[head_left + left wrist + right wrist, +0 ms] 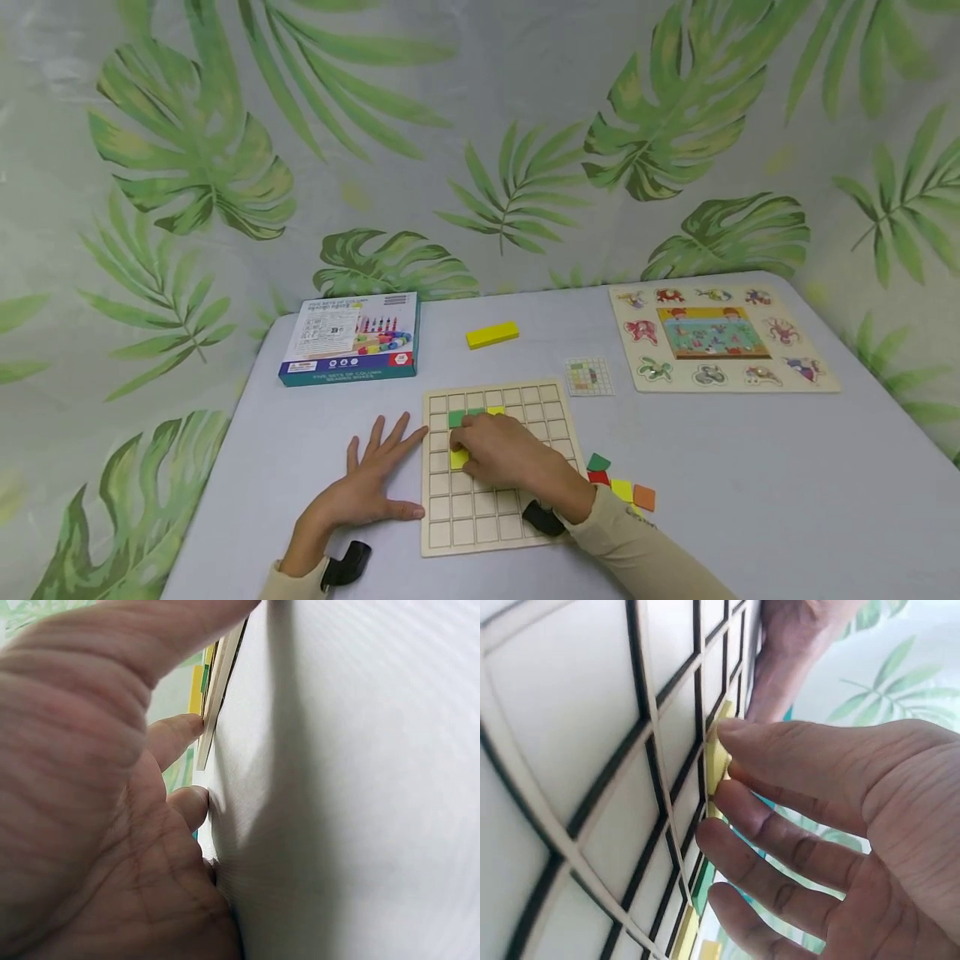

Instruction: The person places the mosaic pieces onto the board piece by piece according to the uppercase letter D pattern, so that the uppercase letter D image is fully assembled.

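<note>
The wooden grid board (461, 532) lies flat on the table. Spread out at its left edge, the left hand (363, 492) rests with thumb and index fingertip against the rim. Over the board's left part, the right hand (502, 454) has thumb and index finger at a yellow tile (718, 754), pinching it at the grid; its other fingers are loosely bent. This yellow tile (458, 459) shows just below the fingers in the head view. Green tiles (456, 418) and another yellow tile (496, 410) sit in an upper row, partly behind the hand.
Loose tiles, including a green (598, 462), a red (597, 477) and an orange one (644, 497), lie right of the board. Behind it are a yellow block (492, 335) and small pattern card (589, 377). A box (348, 337) stands back left, a picture puzzle (626, 333) back right.
</note>
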A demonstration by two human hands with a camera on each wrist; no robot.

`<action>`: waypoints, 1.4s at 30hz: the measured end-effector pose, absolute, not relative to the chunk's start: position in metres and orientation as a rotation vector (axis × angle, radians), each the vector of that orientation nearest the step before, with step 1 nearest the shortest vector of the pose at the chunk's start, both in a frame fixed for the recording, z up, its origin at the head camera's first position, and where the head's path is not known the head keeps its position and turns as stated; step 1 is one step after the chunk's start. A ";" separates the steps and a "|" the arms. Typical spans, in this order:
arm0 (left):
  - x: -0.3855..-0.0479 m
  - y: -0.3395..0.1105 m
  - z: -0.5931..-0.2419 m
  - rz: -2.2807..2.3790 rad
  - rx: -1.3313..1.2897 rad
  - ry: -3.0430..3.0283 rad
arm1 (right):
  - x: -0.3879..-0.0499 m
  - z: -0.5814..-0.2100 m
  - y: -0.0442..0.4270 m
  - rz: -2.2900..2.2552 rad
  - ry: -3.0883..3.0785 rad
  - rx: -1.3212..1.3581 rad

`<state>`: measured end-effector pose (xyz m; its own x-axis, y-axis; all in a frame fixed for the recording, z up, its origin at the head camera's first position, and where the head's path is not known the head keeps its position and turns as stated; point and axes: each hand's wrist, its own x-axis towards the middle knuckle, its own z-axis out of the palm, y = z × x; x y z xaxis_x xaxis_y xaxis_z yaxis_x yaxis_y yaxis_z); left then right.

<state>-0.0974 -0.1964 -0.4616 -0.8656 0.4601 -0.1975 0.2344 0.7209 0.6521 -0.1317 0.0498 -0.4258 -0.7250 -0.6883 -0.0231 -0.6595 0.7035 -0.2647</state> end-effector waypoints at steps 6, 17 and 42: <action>-0.098 -0.196 -0.463 0.911 0.536 2.584 | -0.132 -0.422 0.064 -0.459 2.759 -1.055; -0.097 -0.195 -0.465 0.887 0.491 2.577 | -0.121 -0.426 0.113 -0.536 2.732 -1.087; -0.099 -0.195 -0.466 0.880 0.485 2.591 | -0.102 -0.419 0.220 -0.808 2.521 -0.939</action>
